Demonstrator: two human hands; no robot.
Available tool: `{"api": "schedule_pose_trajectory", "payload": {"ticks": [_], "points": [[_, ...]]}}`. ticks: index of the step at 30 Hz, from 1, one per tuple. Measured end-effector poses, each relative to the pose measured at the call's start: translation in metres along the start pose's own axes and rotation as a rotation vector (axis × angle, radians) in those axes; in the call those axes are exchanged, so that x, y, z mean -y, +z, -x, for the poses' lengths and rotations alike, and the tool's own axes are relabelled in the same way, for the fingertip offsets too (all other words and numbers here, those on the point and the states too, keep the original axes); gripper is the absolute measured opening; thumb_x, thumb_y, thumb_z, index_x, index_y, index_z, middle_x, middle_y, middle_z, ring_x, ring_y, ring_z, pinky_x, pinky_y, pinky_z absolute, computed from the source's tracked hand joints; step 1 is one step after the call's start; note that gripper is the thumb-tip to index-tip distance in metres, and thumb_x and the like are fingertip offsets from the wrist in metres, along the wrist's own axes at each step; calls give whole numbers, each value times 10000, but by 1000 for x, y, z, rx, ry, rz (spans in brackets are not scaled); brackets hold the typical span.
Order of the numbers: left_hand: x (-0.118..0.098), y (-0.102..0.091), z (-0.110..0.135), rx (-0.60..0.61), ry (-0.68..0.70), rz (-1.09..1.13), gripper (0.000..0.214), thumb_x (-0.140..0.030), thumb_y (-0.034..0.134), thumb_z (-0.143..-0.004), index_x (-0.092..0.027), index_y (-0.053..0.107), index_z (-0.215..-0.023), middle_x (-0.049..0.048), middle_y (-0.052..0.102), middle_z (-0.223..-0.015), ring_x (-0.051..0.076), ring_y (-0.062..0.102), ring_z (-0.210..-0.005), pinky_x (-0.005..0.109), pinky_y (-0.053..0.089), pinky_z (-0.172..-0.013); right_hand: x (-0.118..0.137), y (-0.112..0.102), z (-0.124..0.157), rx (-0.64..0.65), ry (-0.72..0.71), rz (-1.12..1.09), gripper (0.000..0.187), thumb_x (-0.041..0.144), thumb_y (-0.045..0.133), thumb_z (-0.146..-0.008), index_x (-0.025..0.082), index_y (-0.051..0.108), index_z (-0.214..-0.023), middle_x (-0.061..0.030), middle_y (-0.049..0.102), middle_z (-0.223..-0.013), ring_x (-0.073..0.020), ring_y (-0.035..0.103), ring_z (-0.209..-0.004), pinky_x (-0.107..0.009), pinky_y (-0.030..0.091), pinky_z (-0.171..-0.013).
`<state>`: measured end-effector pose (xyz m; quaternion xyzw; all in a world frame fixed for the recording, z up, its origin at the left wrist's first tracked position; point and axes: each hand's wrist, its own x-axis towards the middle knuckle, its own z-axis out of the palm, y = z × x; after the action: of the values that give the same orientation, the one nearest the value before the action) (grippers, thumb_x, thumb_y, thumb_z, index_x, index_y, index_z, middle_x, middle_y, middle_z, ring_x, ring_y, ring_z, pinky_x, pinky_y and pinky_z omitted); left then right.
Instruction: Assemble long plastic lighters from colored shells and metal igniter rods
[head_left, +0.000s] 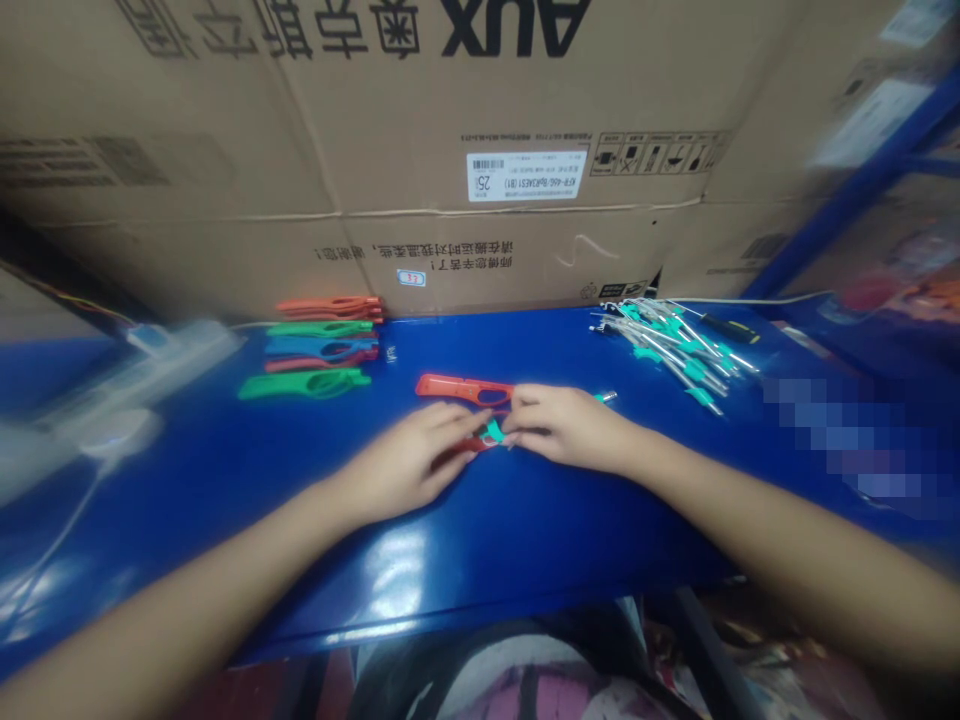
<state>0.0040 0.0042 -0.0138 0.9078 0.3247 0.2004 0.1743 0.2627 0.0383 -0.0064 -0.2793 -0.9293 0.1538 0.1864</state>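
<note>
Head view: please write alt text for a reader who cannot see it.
The left hand and right hand handle a small green part near a red shell on a blue table; coloured shells lie left, metal rods right.

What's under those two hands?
Between the left hand and right hand, a green piece and some red plastic peek out. Whatever lies beneath the palms is covered and cannot be seen.

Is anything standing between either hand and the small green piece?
Nothing visible. Fingertips of the left hand and right hand come right up to the green piece from either side. The red shell lies just beyond, not between.
</note>
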Motion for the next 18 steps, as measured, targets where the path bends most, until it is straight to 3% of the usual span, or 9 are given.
{"api": "schedule_pose_trajectory", "payload": {"ticks": [5, 14, 18], "points": [[-1, -1, -1, 8, -22, -60, 449, -214, 513, -1003, -201, 515, -1452, 130, 602, -1277, 255, 571, -1160, 436, 497, -1019, 0, 1, 1, -33, 31, 25, 98, 209, 675, -913, 189, 766, -882, -37, 579, -922, -133, 543, -721, -251, 398, -636], [-4, -5, -3, 44, -33, -190, 402, -261, 478, -1025, -192, 554, -1414, 133, 589, -1297, 275, 558, -1153, 453, 491, -991, 1, -4, -1, 22, 91, -57, 134, 230, 619, -960, 177, 742, -953, -56, 628, -955, -164, 611, -816, -284, 457, -730], [-2, -8, -2, 41, -18, -207, 446, -278, 494, -1021, -255, 510, -1466, 120, 580, -1327, 283, 550, -1185, 469, 480, -1004, 1, -9, -1, -16, 90, -92, 144, 259, 648, -939, 190, 729, -1037, -54, 644, -961, -147, 597, -771, -267, 454, -697]]}}
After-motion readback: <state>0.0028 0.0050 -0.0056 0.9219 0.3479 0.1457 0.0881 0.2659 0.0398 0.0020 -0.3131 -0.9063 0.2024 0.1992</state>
